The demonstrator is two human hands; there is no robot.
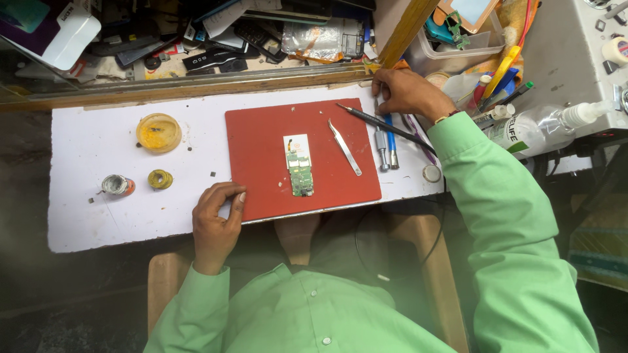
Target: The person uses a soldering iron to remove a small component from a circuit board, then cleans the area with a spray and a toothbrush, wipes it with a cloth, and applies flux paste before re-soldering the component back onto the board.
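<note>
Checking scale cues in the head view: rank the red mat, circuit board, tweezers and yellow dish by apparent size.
1. red mat
2. circuit board
3. tweezers and yellow dish: one long and thin, one round, too alike to rank.

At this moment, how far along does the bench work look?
Done: a bare circuit board lies out of any casing on the red mat, with tweezers beside it. In hand: nothing is held; the left hand rests at the mat's lower-left edge, and the right hand touches the tools at the mat's top-right corner. Left: no tool touches the board, and the solder spool sits aside.
</note>
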